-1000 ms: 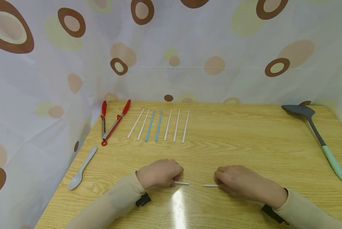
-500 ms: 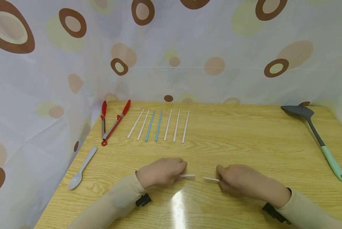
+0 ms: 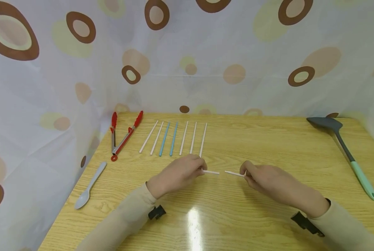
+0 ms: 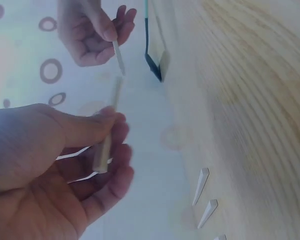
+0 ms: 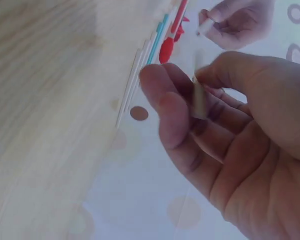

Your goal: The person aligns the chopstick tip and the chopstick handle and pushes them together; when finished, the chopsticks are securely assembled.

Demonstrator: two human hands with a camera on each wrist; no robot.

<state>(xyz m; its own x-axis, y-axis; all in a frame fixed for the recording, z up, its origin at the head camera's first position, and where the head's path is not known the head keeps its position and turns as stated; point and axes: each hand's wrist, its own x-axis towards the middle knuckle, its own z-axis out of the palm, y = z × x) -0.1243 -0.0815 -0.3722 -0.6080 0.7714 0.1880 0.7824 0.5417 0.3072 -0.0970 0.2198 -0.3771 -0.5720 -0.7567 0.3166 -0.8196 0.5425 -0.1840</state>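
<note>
My left hand (image 3: 180,173) pinches a short white stick (image 3: 211,172) between thumb and fingers. Another short white stick (image 3: 234,173) is pinched by my right hand (image 3: 271,181). The sticks' inner tips face each other across a small gap, above the table. In the left wrist view, the blunt near end of the left stick (image 4: 102,156) sticks out below the thumb. The right wrist view shows the right stick (image 5: 199,100) between thumb and fingers, partly blurred. Whether the sticks are hollow I cannot tell.
Several long white sticks (image 3: 183,138) and two blue sticks (image 3: 164,139) lie in a row behind my left hand. Red-tipped tongs (image 3: 123,141) and a grey spoon (image 3: 90,186) lie left. A dark spatula with a green handle (image 3: 362,179) lies right on the wooden table (image 3: 268,139).
Both hands have risen off the table and moved forward, still holding their sticks. The gap between the stick tips has narrowed.
</note>
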